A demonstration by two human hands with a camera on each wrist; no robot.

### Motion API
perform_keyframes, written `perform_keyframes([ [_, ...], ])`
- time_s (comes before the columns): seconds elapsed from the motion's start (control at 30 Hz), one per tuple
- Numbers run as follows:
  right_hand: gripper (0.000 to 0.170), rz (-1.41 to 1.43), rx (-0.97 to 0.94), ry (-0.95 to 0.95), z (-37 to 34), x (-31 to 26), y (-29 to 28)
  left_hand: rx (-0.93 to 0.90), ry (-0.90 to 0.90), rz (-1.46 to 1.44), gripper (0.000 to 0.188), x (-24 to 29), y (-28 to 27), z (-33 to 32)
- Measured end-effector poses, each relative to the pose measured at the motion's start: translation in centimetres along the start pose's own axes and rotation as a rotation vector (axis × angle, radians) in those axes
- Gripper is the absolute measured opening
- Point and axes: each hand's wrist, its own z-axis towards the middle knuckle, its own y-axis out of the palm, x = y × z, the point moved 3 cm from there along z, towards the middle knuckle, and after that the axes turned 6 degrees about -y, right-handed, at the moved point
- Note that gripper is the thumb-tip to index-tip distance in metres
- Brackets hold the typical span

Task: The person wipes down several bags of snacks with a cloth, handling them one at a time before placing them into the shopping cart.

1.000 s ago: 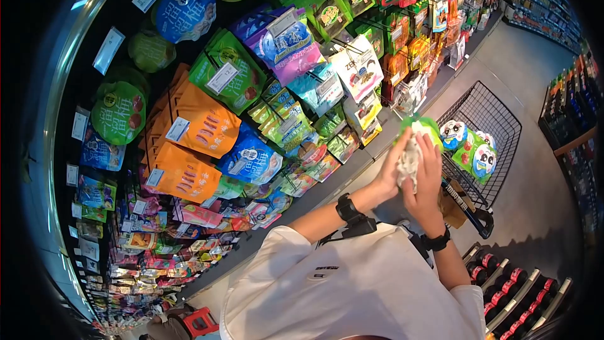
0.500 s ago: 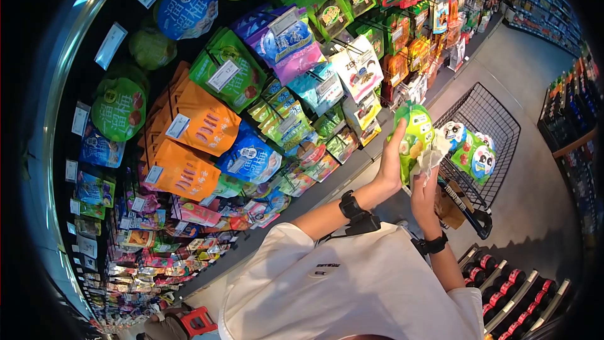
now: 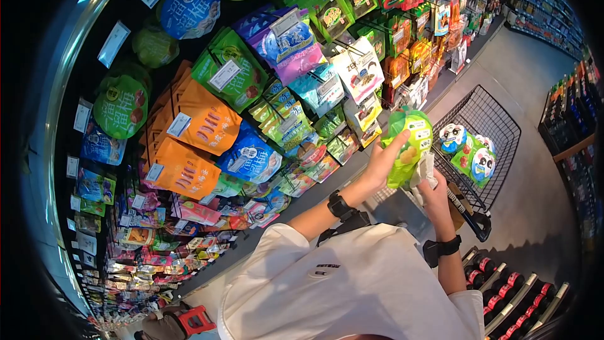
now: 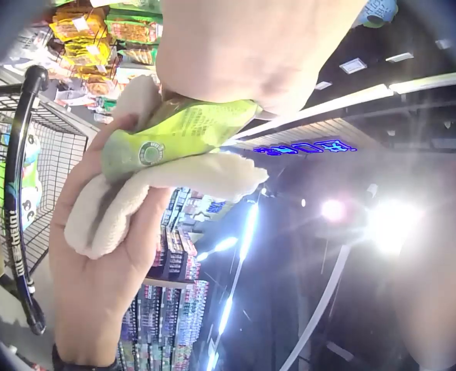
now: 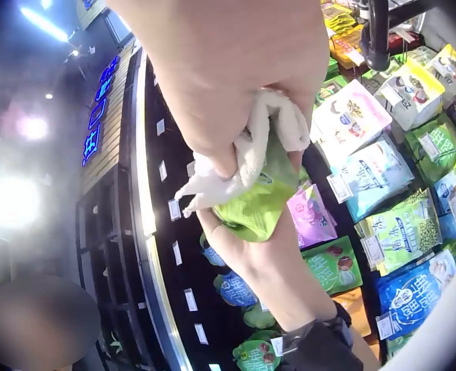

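Left hand (image 3: 381,165): clamped on the green bag (image 3: 413,147), thumb across its printed face; hold it firmly but avoid crushing it, as it looks soft.
Right hand (image 3: 435,195): clamped on the white cloth (image 3: 423,171), folded over the bag's lower right edge in the head view; this looks like wiping, so press lightly and stroke away from your left hand.
Green bag: in the air, just off the left edge of the shopping cart (image 3: 484,110); turn it so both faces meet the cloth.
Panda-faced packs (image 3: 482,165): inside the cart, toward its left edge; avoid brushing them with your elbow.
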Motion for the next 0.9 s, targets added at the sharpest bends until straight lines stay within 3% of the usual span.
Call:
perform_keyframes([
  [0.1,0.032,0.067,-0.148,0.159,-0.2,-0.8,0.8,0.044,-0.111,0.041,0.032,0.7,-1.0,0.2],
  [0.17,0.028,0.042,-0.113,0.133,-0.1,0.0,0.7,0.043,-0.171,0.1,0.038,0.8,-2.2,0.4],
  [0.27,0.028,-0.054,0.049,0.105,0.2,-0.2,-0.5,-0.016,0.038,0.332,0.041,1.8,-5.1,2.1],
  [0.3,0.028,-0.096,0.119,0.098,0.3,-0.3,-1.2,0.073,-0.037,0.295,0.042,2.5,-6.7,2.2],
  [0.33,0.029,-0.09,0.329,0.072,0.4,-0.1,-1.9,0.068,0.005,0.21,0.04,3.7,-7.6,2.4],
  [0.4,0.028,-0.236,0.319,-0.095,1.4,-1.2,-4.8,0.123,0.084,0.177,0.036,6.8,-9.7,2.5],
  [0.47,0.027,-0.366,0.522,-0.221,1.6,-3.8,-6.4,0.173,0.239,0.187,0.031,9.8,-11.6,2.2],
  [0.53,0.027,-0.427,0.536,-0.356,2.3,-4.6,-9.3,0.317,0.42,0.239,0.029,12.3,-14.6,2.8],
  [0.57,0.026,-0.531,0.558,-0.455,2.2,-6.1,-9.1,0.391,0.522,0.33,0.032,13.6,-16.4,3.6],
  [0.67,0.03,-0.675,0.583,-0.391,1.6,-5.9,-12.2,0.622,0.752,0.636,0.047,16.9,-21.8,5.3],
  [0.8,0.034,-0.59,0.459,-0.3,0.1,-4.9,-11.5,0.683,0.72,0.664,0.086,19.7,-22.6,6.1],
  [0.9,0.036,-0.534,0.448,-0.238,-0.9,-3.4,-11.1,0.726,0.743,0.789,0.088,21.1,-24.2,8.3],
])
